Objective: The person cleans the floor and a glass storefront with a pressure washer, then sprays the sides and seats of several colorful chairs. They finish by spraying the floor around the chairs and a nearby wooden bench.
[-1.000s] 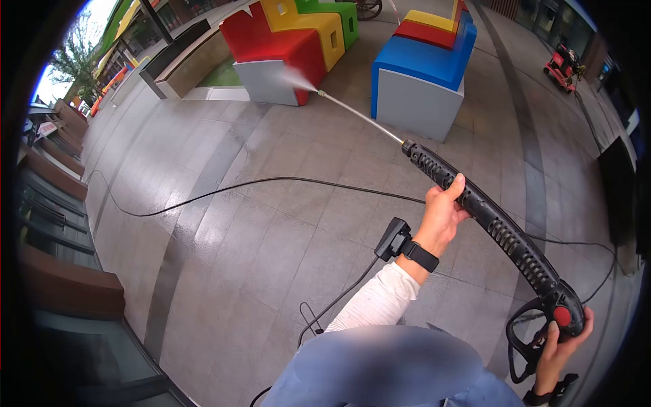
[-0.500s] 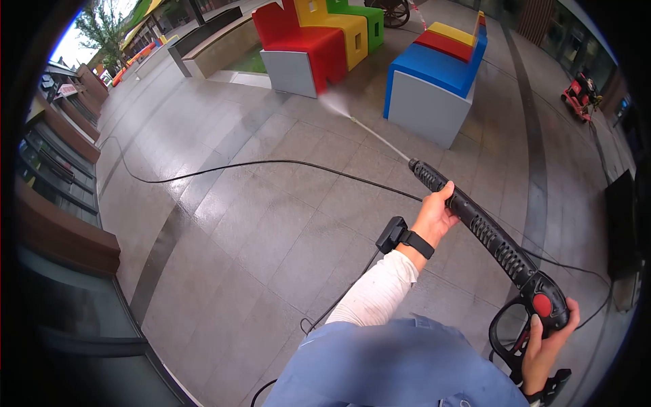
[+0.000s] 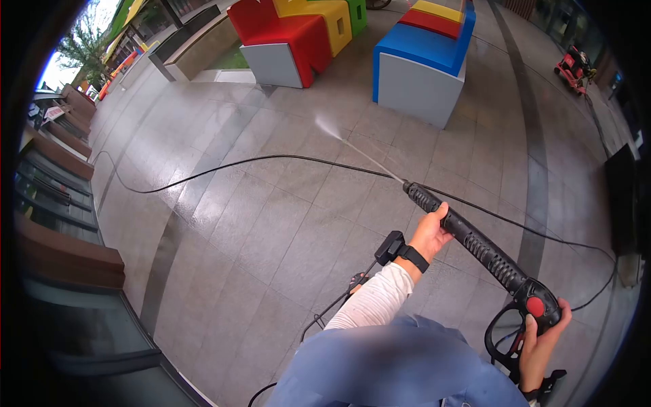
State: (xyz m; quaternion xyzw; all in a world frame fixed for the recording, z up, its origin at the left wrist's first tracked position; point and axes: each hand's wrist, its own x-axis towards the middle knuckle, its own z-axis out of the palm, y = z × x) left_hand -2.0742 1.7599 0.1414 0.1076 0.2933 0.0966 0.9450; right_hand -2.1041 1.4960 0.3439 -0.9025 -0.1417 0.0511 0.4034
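Observation:
A black pressure washer gun (image 3: 483, 251) with a red round badge slants across the right half of the head view. My left hand (image 3: 432, 230) is closed around its ribbed barrel, thumb on top. At the rear grip, my right hand (image 3: 540, 342) is wrapped round the handle by the trigger; its fingertips are partly hidden. From the thin metal lance a white water spray (image 3: 328, 127) fans out above the paving. A black box on a strap (image 3: 390, 248) sits on my left wrist, below a white sleeve (image 3: 380, 295).
Wet grey paving (image 3: 271, 224) spreads ahead, crossed by a long black hose (image 3: 271, 157). A red, yellow and green bench (image 3: 291, 41) and a blue-sided bench (image 3: 420, 81) stand beyond. A red wheeled machine (image 3: 575, 71) is far right. Glass shopfronts (image 3: 61, 183) line the left.
The gun's tip has swung down and slightly left, so the spray points at open paving rather than by the red bench. The view has tilted slightly downward. Both hands keep their grip.

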